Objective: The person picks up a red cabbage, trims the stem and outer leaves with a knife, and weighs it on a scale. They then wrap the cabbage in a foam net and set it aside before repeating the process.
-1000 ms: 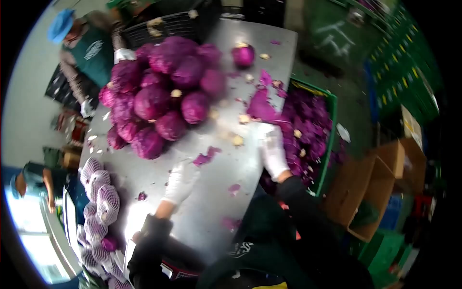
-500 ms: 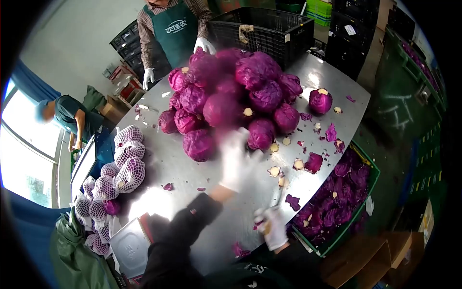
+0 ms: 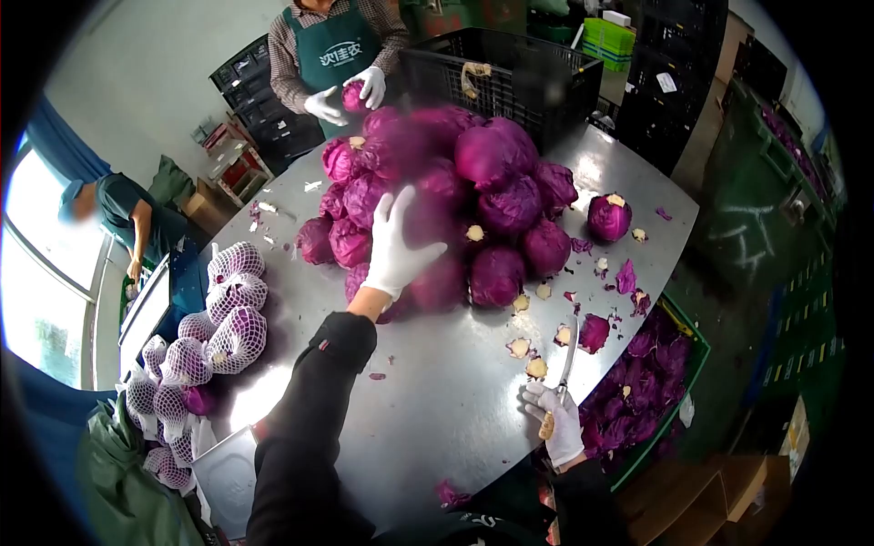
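Red cabbages (image 3: 496, 276) are heaped on a metal table (image 3: 410, 409). My left hand (image 3: 398, 250), in a white glove, reaches onto the front of the heap with its fingers spread, over or against a cabbage; a blur hides the exact contact. My right hand (image 3: 557, 420), also gloved, is near the table's right front edge. It holds a knife (image 3: 571, 359) by its light handle, the blade pointing up and away. Cut stem pieces (image 3: 536, 368) and a loose cabbage piece (image 3: 594, 333) lie near the blade.
Net-wrapped cabbages (image 3: 236, 339) lie at the left beside a scale (image 3: 228, 482). A green crate (image 3: 699, 359) of leaves stands at the right. Behind the heap is a black crate (image 3: 564, 86). A co-worker (image 3: 339, 55) holds a small cabbage; another person (image 3: 137, 214) bends at far left.
My left hand has moved up and left onto the heap. My right hand has shifted slightly right, and the knife now shows clearly. The co-worker across the table has lifted a small cabbage.
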Demonstrator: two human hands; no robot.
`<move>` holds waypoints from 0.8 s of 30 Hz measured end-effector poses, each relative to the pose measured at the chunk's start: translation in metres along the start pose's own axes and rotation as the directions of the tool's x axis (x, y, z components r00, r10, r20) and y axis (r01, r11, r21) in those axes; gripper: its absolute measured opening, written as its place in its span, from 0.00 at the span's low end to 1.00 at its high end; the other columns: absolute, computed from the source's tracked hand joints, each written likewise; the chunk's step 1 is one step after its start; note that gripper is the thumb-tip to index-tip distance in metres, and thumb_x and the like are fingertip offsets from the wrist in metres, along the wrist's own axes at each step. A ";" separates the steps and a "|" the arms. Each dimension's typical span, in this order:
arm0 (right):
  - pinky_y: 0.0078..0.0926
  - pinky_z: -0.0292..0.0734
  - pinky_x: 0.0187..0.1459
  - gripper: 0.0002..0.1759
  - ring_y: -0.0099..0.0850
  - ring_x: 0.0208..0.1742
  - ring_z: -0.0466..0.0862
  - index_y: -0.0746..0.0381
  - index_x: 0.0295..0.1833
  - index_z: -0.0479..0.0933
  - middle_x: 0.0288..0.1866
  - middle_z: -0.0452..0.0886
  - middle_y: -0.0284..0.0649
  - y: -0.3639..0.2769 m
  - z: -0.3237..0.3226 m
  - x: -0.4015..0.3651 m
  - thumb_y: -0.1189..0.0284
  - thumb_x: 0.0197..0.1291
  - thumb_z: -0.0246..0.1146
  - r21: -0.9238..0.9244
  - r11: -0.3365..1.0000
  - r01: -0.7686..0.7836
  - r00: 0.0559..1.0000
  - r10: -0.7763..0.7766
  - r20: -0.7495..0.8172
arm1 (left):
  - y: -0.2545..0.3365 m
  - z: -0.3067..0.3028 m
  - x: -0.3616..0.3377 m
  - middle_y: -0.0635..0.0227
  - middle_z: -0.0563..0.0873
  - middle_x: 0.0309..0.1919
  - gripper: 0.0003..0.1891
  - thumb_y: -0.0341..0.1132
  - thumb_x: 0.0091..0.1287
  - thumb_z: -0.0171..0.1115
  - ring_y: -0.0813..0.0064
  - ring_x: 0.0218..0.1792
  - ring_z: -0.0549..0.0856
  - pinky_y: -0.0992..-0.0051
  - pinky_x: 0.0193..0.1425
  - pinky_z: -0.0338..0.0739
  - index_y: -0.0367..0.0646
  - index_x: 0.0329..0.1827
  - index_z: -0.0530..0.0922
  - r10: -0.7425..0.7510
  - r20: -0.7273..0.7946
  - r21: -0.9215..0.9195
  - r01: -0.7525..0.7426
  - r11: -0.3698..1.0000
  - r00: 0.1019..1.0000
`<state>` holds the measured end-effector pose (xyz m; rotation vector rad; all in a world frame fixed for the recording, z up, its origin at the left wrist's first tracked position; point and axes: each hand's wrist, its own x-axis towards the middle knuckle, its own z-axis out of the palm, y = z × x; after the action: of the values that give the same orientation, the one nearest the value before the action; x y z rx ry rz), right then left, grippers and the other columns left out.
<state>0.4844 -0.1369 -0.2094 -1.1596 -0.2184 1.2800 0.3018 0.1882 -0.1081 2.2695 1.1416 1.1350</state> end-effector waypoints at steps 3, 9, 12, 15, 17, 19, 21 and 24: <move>0.18 0.78 0.41 0.13 0.24 0.42 0.84 0.67 0.53 0.77 0.44 0.84 0.37 -0.002 0.027 -0.005 0.76 0.64 0.63 -0.031 0.998 0.053 0.999 -0.053 -0.007 | 0.010 -0.012 -0.024 0.60 0.63 0.74 0.49 0.30 0.51 0.78 0.64 0.74 0.64 0.65 0.77 0.59 0.45 0.77 0.59 -0.089 0.052 -0.351 0.101 0.931 0.995; 0.17 0.64 0.42 0.26 0.19 0.48 0.65 0.61 0.70 0.66 0.54 0.67 0.30 -0.035 0.096 0.003 0.72 0.68 0.62 -0.058 0.953 0.298 0.932 -0.278 0.233 | 0.082 -0.054 -0.114 0.66 0.65 0.73 0.46 0.23 0.59 0.70 0.71 0.71 0.69 0.64 0.75 0.64 0.51 0.80 0.54 -0.292 0.577 -0.770 0.627 0.117 0.763; 0.28 0.63 0.70 0.32 0.28 0.75 0.65 0.63 0.77 0.60 0.77 0.64 0.37 -0.039 0.109 -0.005 0.73 0.70 0.59 0.244 0.957 0.159 0.852 -0.257 0.456 | 0.105 -0.081 -0.163 0.65 0.53 0.78 0.57 0.20 0.57 0.69 0.68 0.73 0.65 0.60 0.71 0.69 0.58 0.83 0.40 -0.097 0.598 -0.749 0.598 0.287 0.796; 0.34 0.59 0.75 0.34 0.33 0.75 0.65 0.64 0.76 0.60 0.76 0.65 0.41 -0.017 0.105 -0.026 0.69 0.69 0.61 0.333 0.941 0.062 0.862 -0.219 0.458 | 0.122 -0.102 -0.200 0.63 0.56 0.76 0.61 0.16 0.53 0.70 0.65 0.73 0.64 0.62 0.68 0.74 0.58 0.82 0.37 -0.182 0.587 -0.701 0.607 0.374 0.789; 0.34 0.59 0.75 0.35 0.33 0.75 0.65 0.64 0.76 0.59 0.76 0.65 0.42 -0.002 0.105 -0.045 0.65 0.68 0.62 0.352 0.936 -0.009 0.867 -0.168 0.469 | 0.130 -0.108 -0.218 0.61 0.57 0.75 0.61 0.16 0.51 0.73 0.63 0.73 0.65 0.66 0.62 0.80 0.56 0.81 0.39 -0.244 0.566 -0.680 0.613 0.402 0.788; 0.35 0.60 0.75 0.37 0.35 0.75 0.65 0.63 0.78 0.56 0.76 0.64 0.43 0.012 0.104 -0.058 0.60 0.69 0.59 0.328 0.942 -0.066 0.875 -0.104 0.473 | 0.130 -0.115 -0.236 0.61 0.57 0.75 0.59 0.17 0.51 0.73 0.63 0.72 0.65 0.68 0.59 0.82 0.54 0.81 0.43 -0.276 0.541 -0.655 0.604 0.454 0.794; 0.36 0.61 0.75 0.37 0.36 0.75 0.65 0.62 0.79 0.55 0.76 0.63 0.43 0.020 0.110 -0.074 0.59 0.70 0.58 0.341 0.934 -0.109 0.881 -0.068 0.468 | 0.129 -0.122 -0.251 0.60 0.58 0.75 0.56 0.18 0.52 0.73 0.63 0.72 0.66 0.69 0.56 0.84 0.52 0.80 0.44 -0.289 0.528 -0.654 0.599 0.462 0.799; 0.37 0.62 0.74 0.35 0.35 0.76 0.65 0.61 0.79 0.54 0.77 0.62 0.42 0.038 0.109 -0.089 0.59 0.73 0.54 0.348 0.924 -0.158 0.903 -0.007 0.430 | 0.124 -0.131 -0.270 0.60 0.60 0.74 0.50 0.20 0.58 0.70 0.64 0.71 0.67 0.69 0.59 0.81 0.49 0.79 0.47 -0.300 0.493 -0.622 0.572 0.535 0.816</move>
<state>0.3537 -0.1564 -0.1482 -0.5541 -0.2348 1.5591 0.1661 -0.1063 -0.0864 1.3194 0.8095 0.7552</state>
